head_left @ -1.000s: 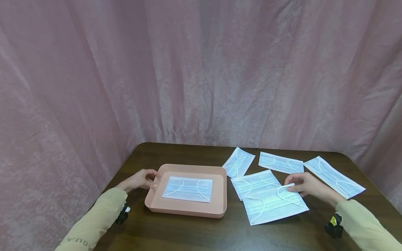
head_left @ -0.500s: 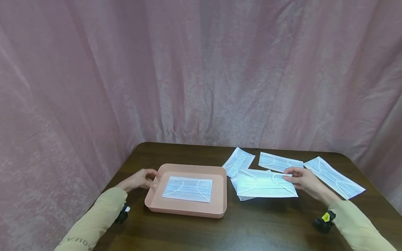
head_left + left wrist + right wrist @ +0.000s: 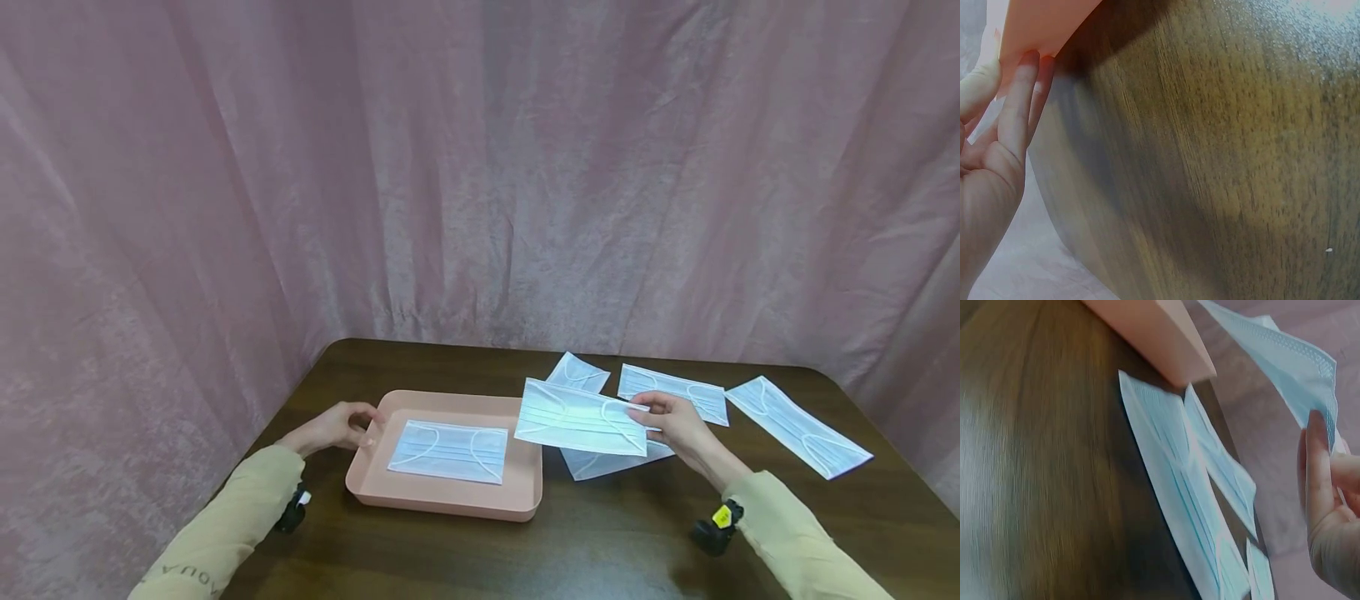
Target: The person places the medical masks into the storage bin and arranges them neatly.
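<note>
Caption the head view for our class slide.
Left grip on a pink tray, right grip on a face mask; another mask lies inside it.

the tray [image 3: 442, 504] is plain salmon pink; the masks [image 3: 573, 419], pale blue with pleat lines; the tabletop [image 3: 600, 542], brown wood grain; the curtain [image 3: 480, 167], mauve.

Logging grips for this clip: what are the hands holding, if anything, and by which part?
The right hand pinches a face mask at its right end; the left hand holds the pink tray by its left rim.
</note>
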The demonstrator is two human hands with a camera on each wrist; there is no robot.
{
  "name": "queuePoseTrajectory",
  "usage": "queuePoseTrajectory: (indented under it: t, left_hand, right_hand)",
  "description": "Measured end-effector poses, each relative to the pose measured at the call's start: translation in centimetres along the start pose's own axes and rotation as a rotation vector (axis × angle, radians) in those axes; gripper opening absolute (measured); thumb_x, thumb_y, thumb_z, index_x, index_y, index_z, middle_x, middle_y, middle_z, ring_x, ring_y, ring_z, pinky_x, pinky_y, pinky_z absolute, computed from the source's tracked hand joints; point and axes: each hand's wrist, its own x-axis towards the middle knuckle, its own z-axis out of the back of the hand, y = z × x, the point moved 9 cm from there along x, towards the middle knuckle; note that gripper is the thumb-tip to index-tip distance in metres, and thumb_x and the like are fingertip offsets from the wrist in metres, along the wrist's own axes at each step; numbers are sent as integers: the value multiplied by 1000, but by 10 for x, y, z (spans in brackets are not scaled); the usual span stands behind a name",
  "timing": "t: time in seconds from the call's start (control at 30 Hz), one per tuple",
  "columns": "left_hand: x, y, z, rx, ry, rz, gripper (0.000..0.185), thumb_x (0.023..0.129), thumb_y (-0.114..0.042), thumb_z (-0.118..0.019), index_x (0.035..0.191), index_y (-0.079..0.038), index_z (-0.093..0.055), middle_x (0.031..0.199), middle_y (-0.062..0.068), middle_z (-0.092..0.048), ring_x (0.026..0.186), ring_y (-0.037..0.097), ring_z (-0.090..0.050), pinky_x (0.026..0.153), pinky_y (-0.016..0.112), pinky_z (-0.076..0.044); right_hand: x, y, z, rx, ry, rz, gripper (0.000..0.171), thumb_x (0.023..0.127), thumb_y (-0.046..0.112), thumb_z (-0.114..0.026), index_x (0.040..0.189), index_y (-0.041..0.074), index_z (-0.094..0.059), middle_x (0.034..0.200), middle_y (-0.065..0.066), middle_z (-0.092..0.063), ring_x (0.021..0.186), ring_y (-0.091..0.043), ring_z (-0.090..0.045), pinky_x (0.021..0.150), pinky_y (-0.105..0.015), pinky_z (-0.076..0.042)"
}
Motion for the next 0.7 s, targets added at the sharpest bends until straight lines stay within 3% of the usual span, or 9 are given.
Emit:
queuePoseTrajectory:
  t: [0.17, 0.7]
  left_hand:
    - [-1, -3, -1, -6, 13, -39, 42, 72, 3, -72, 110, 7, -54, 103, 16, -52, 77, 25, -59, 70, 41, -49]
    - [-3, -3, -2, -2, 14, -8, 41, 74, 1, -71, 111, 5, -54, 103, 16, -52, 75, 24, -58, 73, 42, -48]
  right_hand:
    - [7, 3, -27, 36, -7, -16, 25, 85, 9, -64, 104, -4, -56, 87, -4, -57, 75, -13, -50, 65, -29, -47]
    - [26, 20, -112, 70, 8, 32, 18, 83, -1, -63, 98, -8, -58, 85, -15, -58, 69, -14, -53, 60, -28, -47]
